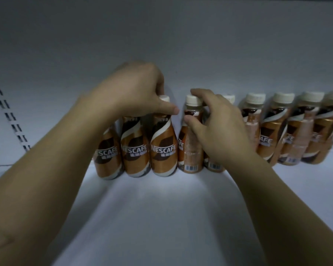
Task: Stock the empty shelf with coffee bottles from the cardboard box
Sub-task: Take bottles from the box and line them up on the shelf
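Behind left hand (135, 93), two bottle caps hidden; right bottles (300, 129) blurred.

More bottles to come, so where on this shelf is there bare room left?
The white shelf board is bare in front of the row of brown Nescafe coffee bottles, and left of it toward the slotted upright. The back row is crowded.
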The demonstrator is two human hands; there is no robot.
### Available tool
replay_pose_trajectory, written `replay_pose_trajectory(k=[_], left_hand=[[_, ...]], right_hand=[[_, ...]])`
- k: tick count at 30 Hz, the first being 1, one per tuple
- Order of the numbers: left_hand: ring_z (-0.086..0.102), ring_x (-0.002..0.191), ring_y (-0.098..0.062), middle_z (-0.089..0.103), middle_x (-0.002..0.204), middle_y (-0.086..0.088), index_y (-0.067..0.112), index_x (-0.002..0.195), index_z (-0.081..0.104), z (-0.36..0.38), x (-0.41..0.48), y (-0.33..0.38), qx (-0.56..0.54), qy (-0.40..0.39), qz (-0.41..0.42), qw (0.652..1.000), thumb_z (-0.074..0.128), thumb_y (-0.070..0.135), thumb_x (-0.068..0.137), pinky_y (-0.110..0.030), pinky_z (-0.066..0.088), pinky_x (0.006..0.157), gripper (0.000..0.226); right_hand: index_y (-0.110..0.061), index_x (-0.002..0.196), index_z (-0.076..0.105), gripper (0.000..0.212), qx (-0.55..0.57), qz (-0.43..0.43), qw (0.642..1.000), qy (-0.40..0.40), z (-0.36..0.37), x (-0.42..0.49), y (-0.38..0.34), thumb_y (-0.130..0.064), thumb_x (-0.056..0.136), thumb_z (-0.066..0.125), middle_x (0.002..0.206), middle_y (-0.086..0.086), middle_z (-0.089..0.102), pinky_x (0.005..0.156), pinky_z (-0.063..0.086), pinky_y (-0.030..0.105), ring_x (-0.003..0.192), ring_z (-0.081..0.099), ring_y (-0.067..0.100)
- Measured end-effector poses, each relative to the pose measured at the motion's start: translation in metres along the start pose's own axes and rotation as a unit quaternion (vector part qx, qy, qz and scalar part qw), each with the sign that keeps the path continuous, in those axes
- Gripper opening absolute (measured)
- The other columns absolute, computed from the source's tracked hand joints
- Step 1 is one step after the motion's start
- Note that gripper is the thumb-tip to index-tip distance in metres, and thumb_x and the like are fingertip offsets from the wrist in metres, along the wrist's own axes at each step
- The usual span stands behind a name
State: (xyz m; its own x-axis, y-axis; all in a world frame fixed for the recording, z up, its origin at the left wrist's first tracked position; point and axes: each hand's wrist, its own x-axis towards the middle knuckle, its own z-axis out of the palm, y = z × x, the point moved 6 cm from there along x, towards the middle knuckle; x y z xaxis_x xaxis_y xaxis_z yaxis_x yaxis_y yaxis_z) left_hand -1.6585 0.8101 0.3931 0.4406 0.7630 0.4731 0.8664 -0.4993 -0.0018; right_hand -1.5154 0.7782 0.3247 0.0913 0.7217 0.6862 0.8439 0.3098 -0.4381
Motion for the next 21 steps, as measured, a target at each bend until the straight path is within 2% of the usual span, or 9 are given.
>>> replay_pose_trajectory(k=[3, 5, 8, 12, 14, 17, 19, 21], left_hand=[[0.057, 0.064, -0.02, 0.062, 0.069, -0.003, 0.017, 0.077, 0.065, 0.001, 0.004, 0.005, 0.083, 0.063, -0.011, 0.994, 0.064, 0.067, 0.067, -0.036, 0.05, 0.064, 0.051], [0.056, 0.064, -0.021, 0.061, 0.068, -0.003, 0.017, 0.077, 0.064, 0.003, 0.006, 0.006, 0.101, 0.073, -0.015, 0.992, 0.062, 0.069, 0.067, -0.035, 0.044, 0.065, 0.053], [0.055, 0.068, -0.019, 0.061, 0.073, -0.001, 0.019, 0.084, 0.064, 0.003, 0.006, 0.004, 0.08, 0.046, 0.003, 0.996, 0.06, 0.07, 0.067, -0.034, 0.04, 0.065, 0.054], [0.059, 0.082, -0.019, 0.065, 0.09, 0.004, 0.024, 0.102, 0.062, 0.0, 0.002, 0.003, 0.05, 0.009, 0.036, 0.998, 0.062, 0.067, 0.068, -0.039, 0.047, 0.078, 0.055], [0.059, 0.092, -0.017, 0.064, 0.102, 0.004, 0.025, 0.117, 0.058, -0.001, 0.002, 0.006, -0.015, 0.023, 0.045, 0.999, 0.064, 0.058, 0.074, -0.039, 0.048, 0.083, 0.054], [0.053, 0.104, -0.007, 0.057, 0.121, 0.005, 0.029, 0.135, 0.046, 0.005, 0.002, 0.021, -0.109, 0.012, 0.092, 0.99, 0.066, 0.039, 0.083, -0.024, 0.041, 0.083, 0.057], [0.05, 0.105, -0.006, 0.054, 0.127, 0.006, 0.031, 0.138, 0.044, 0.016, 0.002, 0.031, -0.111, -0.021, 0.121, 0.986, 0.063, 0.028, 0.087, -0.02, 0.035, 0.083, 0.055], [0.049, 0.103, -0.007, 0.053, 0.124, 0.007, 0.032, 0.137, 0.047, 0.026, 0.003, 0.036, -0.112, -0.035, 0.13, 0.985, 0.058, 0.018, 0.091, -0.021, 0.036, 0.082, 0.05]], right_hand=[[-0.034, 0.139, 0.039, 0.059, 0.0, 0.001, 1.0, -0.009, 0.0, -0.001, 0.0, -0.035, 0.086, 0.063, 0.128, -0.001, 0.058, 0.092, 0.05, 0.04, 0.113, 0.057, 0.019], [-0.033, 0.14, 0.038, 0.06, 0.003, 0.0, 1.0, -0.013, 0.0, -0.001, 0.002, -0.034, 0.086, 0.064, 0.127, -0.001, 0.059, 0.091, 0.049, 0.038, 0.113, 0.058, 0.02], [-0.032, 0.141, 0.038, 0.061, 0.022, 0.007, 1.0, -0.019, 0.0, 0.0, 0.004, -0.032, 0.086, 0.066, 0.126, -0.001, 0.06, 0.088, 0.045, 0.032, 0.114, 0.058, 0.019], [-0.03, 0.141, 0.038, 0.063, 0.039, 0.019, 0.999, -0.014, 0.0, 0.0, 0.002, -0.034, 0.085, 0.067, 0.127, -0.001, 0.059, 0.093, 0.047, 0.036, 0.115, 0.056, 0.017], [-0.028, 0.14, 0.041, 0.059, 0.047, 0.017, 0.999, 0.002, -0.004, 0.0, 0.0, -0.034, 0.086, 0.066, 0.126, -0.002, 0.06, 0.088, 0.045, 0.026, 0.108, 0.055, 0.01], [-0.026, 0.135, 0.048, 0.044, 0.074, 0.02, 0.995, 0.067, -0.024, 0.003, 0.0, -0.024, 0.092, 0.058, 0.119, -0.007, 0.062, 0.076, 0.044, 0.014, 0.096, 0.061, 0.006], [-0.027, 0.13, 0.052, 0.038, 0.081, 0.028, 0.988, 0.129, -0.043, 0.004, 0.004, -0.017, 0.093, 0.055, 0.114, -0.011, 0.062, 0.075, 0.05, 0.019, 0.091, 0.064, 0.009], [-0.028, 0.124, 0.057, 0.035, 0.056, 0.029, 0.984, 0.165, -0.056, 0.004, 0.01, -0.015, 0.091, 0.055, 0.114, -0.011, 0.063, 0.081, 0.054, 0.03, 0.091, 0.064, 0.012]])
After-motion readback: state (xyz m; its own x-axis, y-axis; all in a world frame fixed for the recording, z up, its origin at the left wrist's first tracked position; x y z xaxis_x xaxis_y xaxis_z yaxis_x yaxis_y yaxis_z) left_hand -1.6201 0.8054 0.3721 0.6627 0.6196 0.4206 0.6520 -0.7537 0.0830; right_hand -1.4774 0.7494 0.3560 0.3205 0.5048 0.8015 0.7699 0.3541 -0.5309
